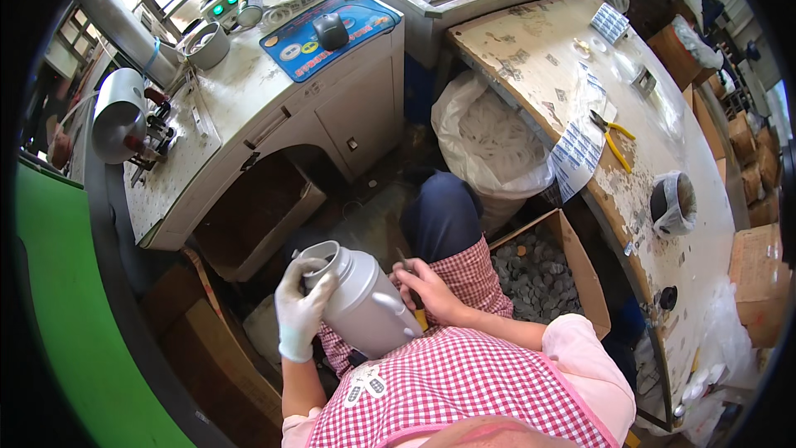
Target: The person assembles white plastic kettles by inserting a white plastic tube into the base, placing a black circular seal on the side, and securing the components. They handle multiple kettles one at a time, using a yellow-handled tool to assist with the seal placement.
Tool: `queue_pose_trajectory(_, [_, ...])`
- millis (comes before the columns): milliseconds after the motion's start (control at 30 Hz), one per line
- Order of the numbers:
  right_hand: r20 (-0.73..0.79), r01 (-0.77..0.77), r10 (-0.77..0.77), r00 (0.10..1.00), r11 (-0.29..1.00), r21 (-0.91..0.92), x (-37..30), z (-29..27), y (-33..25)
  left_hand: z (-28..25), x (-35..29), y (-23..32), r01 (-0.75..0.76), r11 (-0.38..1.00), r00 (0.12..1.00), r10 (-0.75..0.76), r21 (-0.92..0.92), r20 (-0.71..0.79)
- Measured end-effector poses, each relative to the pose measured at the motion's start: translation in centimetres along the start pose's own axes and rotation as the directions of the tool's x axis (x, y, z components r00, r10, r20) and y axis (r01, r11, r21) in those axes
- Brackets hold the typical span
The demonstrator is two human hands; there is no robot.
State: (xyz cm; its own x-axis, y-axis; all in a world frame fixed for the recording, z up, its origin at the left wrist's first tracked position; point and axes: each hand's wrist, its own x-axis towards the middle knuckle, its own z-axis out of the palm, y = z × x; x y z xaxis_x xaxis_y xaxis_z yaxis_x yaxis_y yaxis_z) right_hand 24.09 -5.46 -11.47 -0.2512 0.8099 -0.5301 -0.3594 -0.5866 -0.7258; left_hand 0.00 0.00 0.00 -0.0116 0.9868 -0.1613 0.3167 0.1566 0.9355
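A grey plastic canister [365, 303] rests tilted in my lap, its round opening facing up and away to the left. My left hand [303, 303], in a white glove, grips its rim [319, 255] with the fingers over the edge. At the canister's right side my bare right hand [424, 289] is closed around a slim knife-like tool [419, 313]. Its yellow-and-black handle sticks out below the fist, and a thin dark tip shows above it. Whether the tip touches the canister I cannot tell. A curved handle-like part [390, 305] stands out from the canister's wall beside that hand.
An open box of grey discs [537, 278] stands right of my knees, behind it a white sack of pale plastic pieces [489, 137]. Yellow-handled pliers [615, 139] and a lined cup [673, 203] sit on the worn right table [531, 50]. Left, a bench [240, 87] carries a mouse [330, 31].
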Motion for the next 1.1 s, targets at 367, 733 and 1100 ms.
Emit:
queue_pose_trajectory(367, [0.04,-0.185,0.181,0.983,0.975,0.123,0.0,-1.0,-3.3,-11.7,-0.5,1.5,-0.434,0.896,0.901,0.432,-0.091,-0.044])
queue_pose_trajectory(733, [0.81,0.725,-0.231,0.539,-0.362,-0.586,-3.1,9.8,-18.4,-9.3,-1.2,2.4,-0.746,0.612,0.664,0.65,0.263,0.369])
queue_pose_trajectory(1100, [0.86,0.468,-0.188,0.474,-0.774,-0.427,-1.9,11.3,-16.2,-5.4,-0.3,3.4,-0.83,0.505,0.553,0.694,0.235,0.461])
